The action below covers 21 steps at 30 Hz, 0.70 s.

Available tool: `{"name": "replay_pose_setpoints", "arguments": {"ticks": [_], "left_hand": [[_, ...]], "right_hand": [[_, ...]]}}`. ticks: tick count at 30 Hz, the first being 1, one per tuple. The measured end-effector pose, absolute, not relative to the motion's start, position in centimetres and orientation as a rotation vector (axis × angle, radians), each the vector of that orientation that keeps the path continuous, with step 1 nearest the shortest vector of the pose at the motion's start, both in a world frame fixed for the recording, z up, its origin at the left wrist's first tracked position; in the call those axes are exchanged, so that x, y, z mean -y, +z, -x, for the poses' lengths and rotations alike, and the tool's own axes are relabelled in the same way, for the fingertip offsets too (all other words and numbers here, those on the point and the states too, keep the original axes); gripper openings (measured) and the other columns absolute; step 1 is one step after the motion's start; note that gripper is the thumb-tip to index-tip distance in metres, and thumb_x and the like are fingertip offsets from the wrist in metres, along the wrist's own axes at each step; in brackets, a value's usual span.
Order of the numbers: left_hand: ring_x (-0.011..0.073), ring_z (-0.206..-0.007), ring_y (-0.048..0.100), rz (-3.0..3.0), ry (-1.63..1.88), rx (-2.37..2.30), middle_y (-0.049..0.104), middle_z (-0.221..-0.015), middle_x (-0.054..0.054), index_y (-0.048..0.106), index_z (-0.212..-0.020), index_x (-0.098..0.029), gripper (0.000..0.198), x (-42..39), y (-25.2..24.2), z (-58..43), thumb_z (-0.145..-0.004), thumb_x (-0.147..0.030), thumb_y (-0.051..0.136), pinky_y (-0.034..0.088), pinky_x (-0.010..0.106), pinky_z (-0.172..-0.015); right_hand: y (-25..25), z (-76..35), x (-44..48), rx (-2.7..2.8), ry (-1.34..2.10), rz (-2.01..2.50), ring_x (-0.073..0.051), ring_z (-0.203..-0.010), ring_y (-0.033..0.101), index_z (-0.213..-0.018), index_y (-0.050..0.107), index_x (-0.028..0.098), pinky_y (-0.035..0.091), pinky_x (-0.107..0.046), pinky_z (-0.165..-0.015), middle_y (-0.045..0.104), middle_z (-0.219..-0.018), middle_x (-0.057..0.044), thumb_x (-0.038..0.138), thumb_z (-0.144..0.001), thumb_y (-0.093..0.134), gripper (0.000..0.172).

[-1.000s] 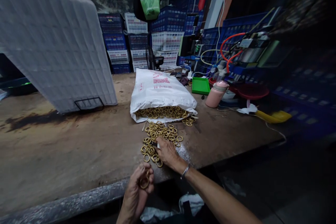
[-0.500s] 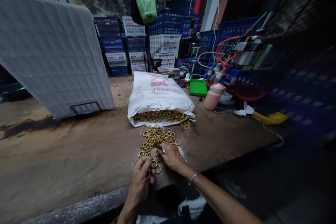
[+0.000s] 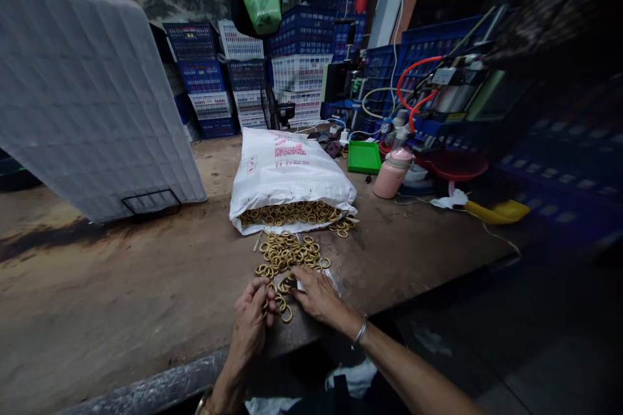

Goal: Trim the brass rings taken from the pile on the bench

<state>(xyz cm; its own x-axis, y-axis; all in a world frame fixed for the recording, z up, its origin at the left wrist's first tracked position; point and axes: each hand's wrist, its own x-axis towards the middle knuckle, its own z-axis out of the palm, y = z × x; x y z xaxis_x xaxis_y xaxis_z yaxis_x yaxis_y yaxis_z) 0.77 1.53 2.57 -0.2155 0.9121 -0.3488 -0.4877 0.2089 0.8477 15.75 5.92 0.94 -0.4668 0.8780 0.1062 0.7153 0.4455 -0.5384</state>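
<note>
Gold-coloured rings (image 3: pixel 285 248) lie in a loose pile on the worktable, in front of a white woven bag (image 3: pixel 289 175) whose open mouth shows many more. My left hand (image 3: pixel 249 316) is closed at the near left of the pile, fingers pinched round a gold ring (image 3: pixel 265 306). Close to its fingertips are a few loose rings (image 3: pixel 282 307). My right hand (image 3: pixel 318 295), a bracelet on its wrist, reaches in from the right. Its thumb and fingers are closed on a small dark object (image 3: pixel 291 283) among the rings; its kind is unclear.
A padded grey panel (image 3: pixel 97 104) stands upright on the left of the worktable (image 3: pixel 146 298). Right of the bag are a green tray (image 3: pixel 364 157), a pink bottle (image 3: pixel 392 175), a red dish (image 3: pixel 459 165) and a yellow scoop (image 3: pixel 499 211). Stacked crates (image 3: pixel 204 78) fill the back.
The camera view has shifted slightly. My left hand has moved up toward the pile and my right hand. My right hand has edged nearer some rings, its fingers still closed.
</note>
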Motion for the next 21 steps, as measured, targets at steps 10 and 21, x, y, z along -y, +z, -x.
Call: {"name": "replay_pose_setpoints", "arguments": {"ticks": [10, 21], "left_hand": [[0.0055, -0.041, 0.046, -0.546, 1.406, -1.164, 0.054, -0.056, -0.005, 0.055, -0.079, -0.016, 0.030, -1.7, 1.7, -0.3, -0.058, -0.033, 0.069, 0.027, 0.013, -0.031], [0.0058, -0.034, 0.034, -0.870, 1.321, -1.348, 0.043, -0.041, -0.009, 0.056, -0.087, -0.016, 0.032, -1.8, 2.7, -1.4, -0.066, -0.040, 0.060, 0.024, 0.016, -0.035]], "right_hand": [[0.2, -15.6, -6.6, 2.299, 0.586, 1.416, -0.014, -0.077, 0.051, -0.089, 0.055, 0.019, 0.032, -0.022, -0.066, 0.057, -0.084, -0.004, 0.007, -0.071, 0.042, 0.024], [2.0, -15.4, -6.9, 1.788, 1.263, 1.212, -0.008, -0.055, 0.038, -0.068, 0.051, 0.016, 0.030, -0.018, -0.053, 0.041, -0.058, 0.006, 0.022, -0.074, 0.045, 0.010]]}}
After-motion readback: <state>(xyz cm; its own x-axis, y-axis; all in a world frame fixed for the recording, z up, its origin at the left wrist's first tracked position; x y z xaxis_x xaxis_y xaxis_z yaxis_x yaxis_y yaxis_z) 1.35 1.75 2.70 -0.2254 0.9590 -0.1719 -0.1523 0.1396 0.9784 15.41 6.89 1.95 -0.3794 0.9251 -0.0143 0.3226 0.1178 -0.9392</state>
